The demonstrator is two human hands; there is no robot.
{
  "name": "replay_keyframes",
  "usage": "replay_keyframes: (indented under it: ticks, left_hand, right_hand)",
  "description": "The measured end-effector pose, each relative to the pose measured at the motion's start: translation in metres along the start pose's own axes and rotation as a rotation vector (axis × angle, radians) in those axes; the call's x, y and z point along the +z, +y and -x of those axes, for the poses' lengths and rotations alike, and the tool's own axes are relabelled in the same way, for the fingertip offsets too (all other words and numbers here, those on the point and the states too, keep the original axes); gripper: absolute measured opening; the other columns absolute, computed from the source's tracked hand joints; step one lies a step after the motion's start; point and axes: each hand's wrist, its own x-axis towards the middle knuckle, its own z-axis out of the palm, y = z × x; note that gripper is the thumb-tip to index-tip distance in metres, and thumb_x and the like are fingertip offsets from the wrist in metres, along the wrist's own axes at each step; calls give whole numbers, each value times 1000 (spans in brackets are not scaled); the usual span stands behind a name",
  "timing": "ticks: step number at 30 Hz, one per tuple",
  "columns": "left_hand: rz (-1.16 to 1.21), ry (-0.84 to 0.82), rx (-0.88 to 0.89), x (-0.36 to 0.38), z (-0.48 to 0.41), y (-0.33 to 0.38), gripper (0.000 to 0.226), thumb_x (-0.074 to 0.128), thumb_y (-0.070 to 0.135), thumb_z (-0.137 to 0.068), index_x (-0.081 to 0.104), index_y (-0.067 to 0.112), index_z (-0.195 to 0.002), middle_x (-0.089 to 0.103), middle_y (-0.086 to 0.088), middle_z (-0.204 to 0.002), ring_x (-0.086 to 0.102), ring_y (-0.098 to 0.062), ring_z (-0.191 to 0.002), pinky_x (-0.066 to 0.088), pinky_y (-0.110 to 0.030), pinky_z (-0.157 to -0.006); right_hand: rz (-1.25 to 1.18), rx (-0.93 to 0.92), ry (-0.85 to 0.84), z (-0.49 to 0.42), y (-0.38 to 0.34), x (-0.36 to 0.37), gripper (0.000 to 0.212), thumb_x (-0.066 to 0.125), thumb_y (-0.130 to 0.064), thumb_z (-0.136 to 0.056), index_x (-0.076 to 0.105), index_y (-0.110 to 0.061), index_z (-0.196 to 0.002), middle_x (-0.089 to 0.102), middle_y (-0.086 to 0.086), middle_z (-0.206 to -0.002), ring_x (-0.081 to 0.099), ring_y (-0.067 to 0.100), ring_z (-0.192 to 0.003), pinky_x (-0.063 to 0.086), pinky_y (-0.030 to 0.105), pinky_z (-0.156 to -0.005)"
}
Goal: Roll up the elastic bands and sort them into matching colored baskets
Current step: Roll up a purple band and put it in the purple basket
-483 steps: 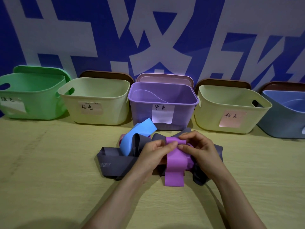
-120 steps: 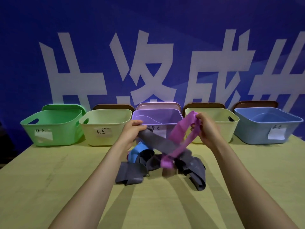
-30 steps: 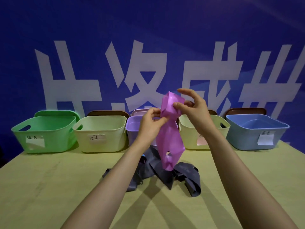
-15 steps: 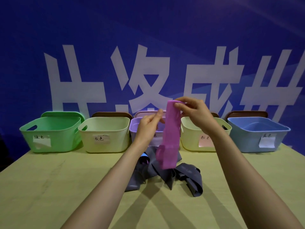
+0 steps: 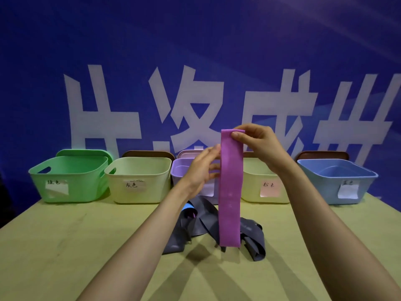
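I see the right hand [image 5: 258, 146] up high. It pinches the top end of the purple band [image 5: 230, 192] between thumb and fingers. The band hangs straight down, flat and long. Its bottom end is low, in front of the pile of grey bands [image 5: 206, 222] on the surface [image 5: 65, 246]. I cannot tell if it touches the pile.

The left hand [image 5: 201, 170] is just beside the band, a bit lower down. Its fingers reach to the band's left edge. I cannot tell if they pinch the edge or only touch it.

A bit of a blue band [image 5: 187, 206] peeks out of the pile. At the back stand five baskets in a row. The purple basket [image 5: 182, 170] is in the middle, partly hidden by the left hand and the band.

I think this is the step of getting the band smooth, so it is ready to roll. It is not rolled yet.

Next, I think one end has to be folded over small and tight, and then turned over and over with both hands. The band looks stretchy and slippery, so the roll may spring open if the fingers let go. Then the roll goes into the purple basket
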Motion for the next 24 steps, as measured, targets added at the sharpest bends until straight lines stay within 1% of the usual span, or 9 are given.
replay_keyframes:
  ticks: [3,7,9,12,14,16,20,22,24]
  left_hand:
    - [-172,-72,26,-1,5,-6,27,58,23,-94,60,12,-119,69,-4,-112,66,-16,-100,53,-29,-88]
    - [-217,-101,5,0,12,-33,20,58,5,-93,61,10,-112,69,1,-101,67,-3,-86,53,-18,-76]
    - [-260,-107,-32,-4,18,-54,20,55,5,-94,60,11,-113,68,1,-102,67,-5,-88,53,-19,-77]
    - [-388,-64,-69,-13,22,-81,23,53,3,-95,57,18,-112,65,-1,-110,61,-14,-101,50,-19,-83]
    - [-473,36,-34,-15,22,-86,32,59,7,-93,51,21,-121,58,3,-120,55,-14,-112,46,-20,-86]
    - [-463,167,70,-10,21,-80,45,65,18,-89,45,21,-130,49,8,-129,49,-9,-118,41,-19,-92]
    - [-395,284,287,5,19,-60,34,66,31,-88,51,26,-119,53,9,-120,51,-4,-112,43,-17,-92]
    - [-383,269,253,9,16,-54,43,70,40,-83,52,24,-119,58,6,-118,55,-8,-109,48,-23,-91]
    - [-412,265,190,10,12,-50,36,68,31,-87,52,21,-118,62,3,-113,59,-15,-105,52,-31,-90]
  right_hand:
    - [-14,21,-22,3,3,3,9,61,-16,-91,67,-13,-98,66,-10,-78,63,-3,-71,54,17,-68]
    - [-22,30,80,4,8,6,11,59,-21,-93,66,-16,-99,66,-4,-85,63,5,-77,54,25,-69]
    - [-16,45,150,3,10,6,13,57,-24,-94,65,-16,-102,65,-2,-87,62,11,-81,54,29,-72]
    - [8,73,125,3,14,5,22,56,-19,-95,60,-15,-116,63,5,-93,65,17,-84,59,27,-70]
    - [21,100,79,5,16,5,20,55,-12,-96,57,-13,-116,58,8,-91,65,19,-77,59,28,-66]
    - [39,131,48,7,16,7,9,54,-9,-96,58,-10,-103,56,7,-88,65,18,-73,59,27,-66]
    - [-72,175,-36,9,12,7,15,51,-7,-97,65,-13,-99,65,5,-96,67,17,-90,55,21,-77]
    - [-83,149,-110,10,8,4,21,51,-4,-96,64,-13,-110,67,5,-103,68,15,-95,54,20,-81]
    - [46,74,-121,11,3,4,24,60,-6,-92,64,-11,-115,69,5,-103,69,13,-93,54,18,-77]
